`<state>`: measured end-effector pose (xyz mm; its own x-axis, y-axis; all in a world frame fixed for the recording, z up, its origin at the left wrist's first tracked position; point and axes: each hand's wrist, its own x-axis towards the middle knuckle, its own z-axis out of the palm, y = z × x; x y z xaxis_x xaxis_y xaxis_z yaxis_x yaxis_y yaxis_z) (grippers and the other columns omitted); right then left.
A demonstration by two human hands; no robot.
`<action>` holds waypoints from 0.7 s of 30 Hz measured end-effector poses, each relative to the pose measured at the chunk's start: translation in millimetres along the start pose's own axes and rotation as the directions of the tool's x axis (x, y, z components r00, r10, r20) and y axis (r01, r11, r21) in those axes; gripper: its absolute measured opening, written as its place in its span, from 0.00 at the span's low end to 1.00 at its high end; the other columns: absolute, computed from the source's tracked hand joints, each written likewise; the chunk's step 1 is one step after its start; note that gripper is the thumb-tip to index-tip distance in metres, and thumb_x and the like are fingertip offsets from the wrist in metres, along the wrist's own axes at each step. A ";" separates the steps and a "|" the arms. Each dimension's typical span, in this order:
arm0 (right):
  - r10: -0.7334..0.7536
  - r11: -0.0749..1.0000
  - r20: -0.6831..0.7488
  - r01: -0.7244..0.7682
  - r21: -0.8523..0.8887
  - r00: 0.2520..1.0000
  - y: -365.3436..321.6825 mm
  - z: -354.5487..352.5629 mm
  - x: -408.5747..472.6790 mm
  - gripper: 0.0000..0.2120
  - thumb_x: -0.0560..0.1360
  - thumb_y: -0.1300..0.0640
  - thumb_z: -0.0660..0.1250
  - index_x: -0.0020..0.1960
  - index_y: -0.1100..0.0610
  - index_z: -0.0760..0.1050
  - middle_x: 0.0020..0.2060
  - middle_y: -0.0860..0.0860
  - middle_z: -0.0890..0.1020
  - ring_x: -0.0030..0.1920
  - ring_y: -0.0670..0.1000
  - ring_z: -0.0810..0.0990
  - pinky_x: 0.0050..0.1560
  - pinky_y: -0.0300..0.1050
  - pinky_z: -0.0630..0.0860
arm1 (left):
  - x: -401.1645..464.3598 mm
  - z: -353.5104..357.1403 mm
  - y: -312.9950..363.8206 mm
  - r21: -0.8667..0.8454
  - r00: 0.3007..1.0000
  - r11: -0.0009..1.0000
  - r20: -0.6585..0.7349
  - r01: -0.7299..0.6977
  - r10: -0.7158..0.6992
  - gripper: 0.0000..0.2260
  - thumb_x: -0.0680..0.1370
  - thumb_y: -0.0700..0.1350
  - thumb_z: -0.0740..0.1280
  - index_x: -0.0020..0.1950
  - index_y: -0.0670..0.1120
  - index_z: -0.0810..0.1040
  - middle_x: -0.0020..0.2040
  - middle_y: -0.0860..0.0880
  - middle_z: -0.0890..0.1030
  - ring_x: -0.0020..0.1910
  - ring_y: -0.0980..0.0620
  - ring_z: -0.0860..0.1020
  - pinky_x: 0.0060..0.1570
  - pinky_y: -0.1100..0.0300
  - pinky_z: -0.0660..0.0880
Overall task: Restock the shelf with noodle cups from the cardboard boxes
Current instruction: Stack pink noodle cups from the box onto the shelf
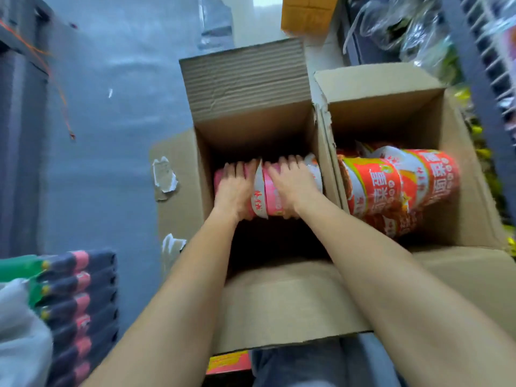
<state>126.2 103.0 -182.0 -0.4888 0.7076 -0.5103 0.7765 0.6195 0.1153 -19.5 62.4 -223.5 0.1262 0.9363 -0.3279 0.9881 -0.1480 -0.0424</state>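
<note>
Pink noodle cups (266, 191) lie in the left cardboard box (251, 121), against its far wall. My left hand (233, 185) and right hand (293, 185) curl over them: pick-up step. Next, I judge, a lift clear of the box walls.

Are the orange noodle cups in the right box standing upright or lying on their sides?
Lying on their sides. The orange noodle cups show their printed walls facing up, stacked across the right box.

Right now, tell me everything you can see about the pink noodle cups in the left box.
The pink noodle cups lie on their sides inside the left cardboard box, seemingly side by side. They look like wrapped paper or plastic cups, pink with white bands and red print, too blurred to read. The left hand and the right hand lie over them, fingers curled round. How many there are is unclear.
</note>
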 end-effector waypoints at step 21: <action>0.817 -0.452 0.088 0.537 0.712 0.570 -6.0 -104.7 -409.4 0.50 0.57 0.40 0.79 0.72 0.51 0.60 0.64 0.51 0.76 0.60 0.51 0.79 0.50 0.48 0.80 | -230.4 -230.3 51.0 -0.915 0.891 0.092 -0.404 -0.393 -0.206 0.39 0.56 0.54 0.79 0.63 0.52 0.69 0.58 0.56 0.78 0.58 0.56 0.78 0.59 0.58 0.75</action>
<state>279.9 -154.8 115.5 0.3905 0.8794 -0.2723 -0.3307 -0.1420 -0.9330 22.2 -87.5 67.2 -0.0554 0.9937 0.0978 0.1224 -0.0905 0.9883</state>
